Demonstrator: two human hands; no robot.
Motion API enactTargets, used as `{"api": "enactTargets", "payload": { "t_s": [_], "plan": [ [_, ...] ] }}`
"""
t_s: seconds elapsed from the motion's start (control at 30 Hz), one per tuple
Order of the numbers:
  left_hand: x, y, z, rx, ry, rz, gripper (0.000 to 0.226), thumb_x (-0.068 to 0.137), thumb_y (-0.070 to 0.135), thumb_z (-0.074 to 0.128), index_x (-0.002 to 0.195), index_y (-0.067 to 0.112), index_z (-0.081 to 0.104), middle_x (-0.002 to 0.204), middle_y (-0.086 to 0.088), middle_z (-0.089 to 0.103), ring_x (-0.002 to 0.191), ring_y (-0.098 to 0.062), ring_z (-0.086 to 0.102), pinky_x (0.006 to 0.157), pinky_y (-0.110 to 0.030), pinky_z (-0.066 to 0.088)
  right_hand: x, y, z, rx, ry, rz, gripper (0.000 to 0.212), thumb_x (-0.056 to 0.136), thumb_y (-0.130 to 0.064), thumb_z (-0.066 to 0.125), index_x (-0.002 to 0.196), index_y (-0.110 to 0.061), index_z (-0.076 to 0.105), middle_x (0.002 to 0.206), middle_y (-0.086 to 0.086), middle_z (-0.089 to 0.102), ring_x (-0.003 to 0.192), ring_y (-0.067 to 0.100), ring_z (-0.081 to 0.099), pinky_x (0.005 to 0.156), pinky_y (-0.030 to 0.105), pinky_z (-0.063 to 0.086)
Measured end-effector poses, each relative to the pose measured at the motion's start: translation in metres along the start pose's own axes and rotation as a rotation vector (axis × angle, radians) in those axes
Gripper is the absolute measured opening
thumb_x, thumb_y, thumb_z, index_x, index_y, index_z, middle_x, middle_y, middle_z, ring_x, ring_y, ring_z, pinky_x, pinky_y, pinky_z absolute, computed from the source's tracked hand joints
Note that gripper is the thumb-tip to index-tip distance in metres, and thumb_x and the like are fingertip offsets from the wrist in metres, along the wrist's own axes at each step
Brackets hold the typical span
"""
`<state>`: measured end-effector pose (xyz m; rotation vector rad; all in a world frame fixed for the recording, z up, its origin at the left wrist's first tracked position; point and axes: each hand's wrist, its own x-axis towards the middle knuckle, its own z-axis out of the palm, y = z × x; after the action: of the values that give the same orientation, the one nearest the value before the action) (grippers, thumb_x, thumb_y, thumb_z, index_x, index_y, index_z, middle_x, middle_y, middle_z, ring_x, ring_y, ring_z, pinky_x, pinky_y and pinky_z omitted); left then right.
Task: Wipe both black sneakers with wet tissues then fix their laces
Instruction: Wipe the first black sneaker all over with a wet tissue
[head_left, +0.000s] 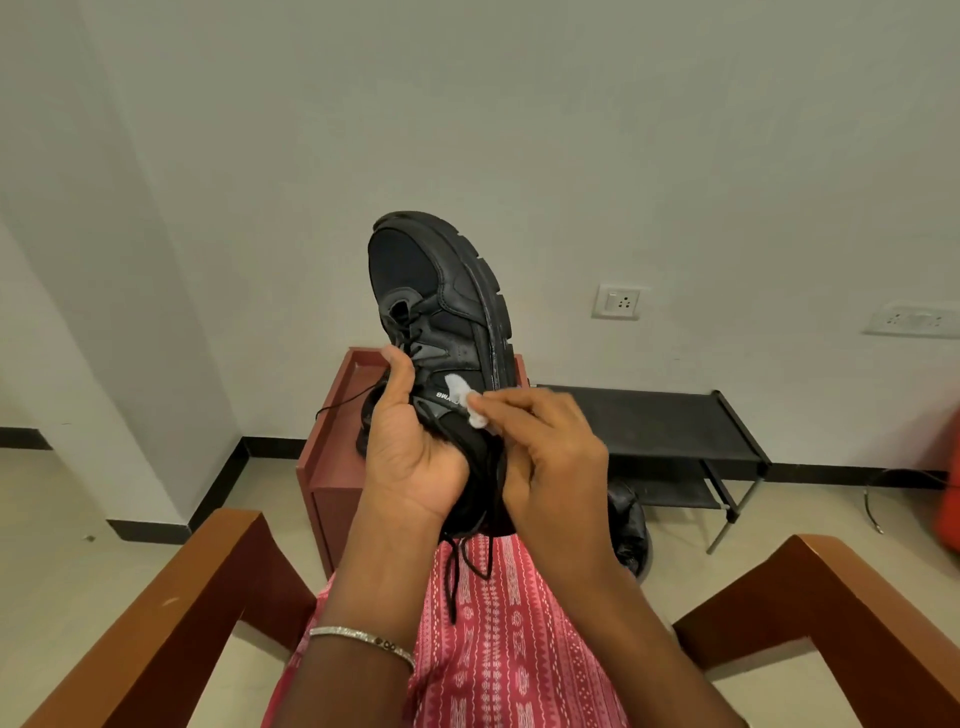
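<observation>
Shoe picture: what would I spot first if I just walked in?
First, the black sneaker, held up mid-picture, toe pointing up, laces dangling. The left hand grips its heel end while the right hand presses a white tissue to its side. Below lies a pink patterned lap.

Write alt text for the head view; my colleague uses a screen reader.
The left hand holds up a black sneaker while the right hand presses a white wet tissue to its side, laces dangling.
</observation>
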<state>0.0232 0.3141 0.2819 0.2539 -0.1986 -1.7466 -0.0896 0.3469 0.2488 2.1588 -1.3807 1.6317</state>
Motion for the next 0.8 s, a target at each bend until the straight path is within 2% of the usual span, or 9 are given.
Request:
{"api": "enactTargets", "payload": {
  "t_s": [0.07,0.1,0.2,0.27,0.33,0.43,0.53,0.7,0.8],
  "plan": [
    [-0.001,-0.001,0.002,-0.03,0.032,0.004,0.052,0.093,0.053,0.054,0.106,0.004,0.067,0.088,-0.016,0.074,0.072,-0.029,0.074,0.065,-0.046,0.062,0.007,0.004,0.001,0.014,0.001,0.008,0.038,0.085,0.008,0.061,0.113,-0.013,0.076,0.107,0.0,0.07,0.101,0.019,0.063,0.088,0.031,0.053],
    [0.0,-0.001,0.001,-0.042,0.038,0.002,0.053,0.093,0.054,0.055,0.111,0.005,0.067,0.096,-0.015,0.074,0.077,-0.03,0.074,0.065,-0.048,0.062,0.005,0.003,0.001,0.024,-0.007,-0.005,0.039,0.084,0.008,0.061,0.114,-0.013,0.076,0.108,0.0,0.07,0.102,0.019,0.063,0.089,0.031,0.053],
    [0.004,0.006,-0.005,-0.04,-0.009,0.009,0.062,0.093,0.058,0.052,0.13,0.009,0.06,0.128,-0.018,0.064,0.107,-0.034,0.066,0.083,-0.06,0.053,-0.012,0.0,-0.008,0.073,-0.045,-0.029,0.039,0.085,0.01,0.066,0.114,-0.013,0.076,0.107,-0.001,0.07,0.103,0.016,0.064,0.088,0.032,0.055],
    [0.007,0.01,-0.009,-0.042,-0.024,0.067,0.063,0.095,0.057,0.046,0.135,0.01,0.056,0.137,-0.016,0.058,0.12,-0.031,0.06,0.092,-0.059,0.049,-0.027,-0.003,-0.016,0.146,-0.076,0.011,0.04,0.083,0.011,0.071,0.114,-0.015,0.076,0.105,-0.004,0.071,0.102,0.01,0.066,0.087,0.029,0.056],
    [0.009,0.014,-0.012,-0.065,-0.043,0.119,0.059,0.097,0.055,0.043,0.134,0.01,0.056,0.139,-0.014,0.057,0.124,-0.028,0.057,0.099,-0.057,0.044,-0.034,-0.006,-0.022,0.175,-0.089,0.033,0.042,0.081,0.01,0.074,0.113,-0.017,0.076,0.103,-0.006,0.072,0.101,0.006,0.067,0.087,0.025,0.056],
    [0.009,0.014,-0.01,-0.058,-0.055,0.147,0.056,0.097,0.054,0.044,0.12,0.008,0.065,0.119,-0.013,0.069,0.107,-0.028,0.067,0.092,-0.055,0.051,-0.02,-0.006,-0.016,0.156,-0.06,0.046,0.039,0.081,0.009,0.074,0.111,-0.016,0.077,0.103,-0.005,0.073,0.099,0.007,0.068,0.086,0.026,0.057],
    [0.007,0.009,-0.008,-0.058,-0.047,0.123,0.056,0.096,0.056,0.045,0.105,0.006,0.069,0.095,-0.013,0.072,0.08,-0.024,0.072,0.076,-0.042,0.06,0.011,-0.002,-0.005,0.133,-0.022,0.064,0.037,0.082,0.008,0.072,0.11,-0.015,0.077,0.098,-0.003,0.074,0.093,0.011,0.068,0.082,0.032,0.057],
    [0.007,0.008,-0.009,-0.036,-0.076,0.09,0.065,0.096,0.059,0.042,0.104,0.002,0.072,0.104,-0.015,0.072,0.085,-0.027,0.072,0.086,-0.042,0.054,0.037,-0.001,0.004,0.101,-0.063,0.047,0.033,0.086,0.002,0.07,0.112,-0.017,0.077,0.099,-0.002,0.072,0.094,0.014,0.066,0.083,0.036,0.055],
    [0.007,0.012,-0.01,-0.043,-0.07,0.104,0.064,0.096,0.057,0.044,0.094,0.001,0.076,0.099,-0.016,0.072,0.079,-0.028,0.073,0.074,-0.043,0.061,0.016,-0.003,0.0,0.081,-0.102,0.033,0.035,0.088,0.002,0.068,0.117,-0.015,0.074,0.103,-0.002,0.069,0.098,0.016,0.064,0.084,0.035,0.055]
  ]
}}
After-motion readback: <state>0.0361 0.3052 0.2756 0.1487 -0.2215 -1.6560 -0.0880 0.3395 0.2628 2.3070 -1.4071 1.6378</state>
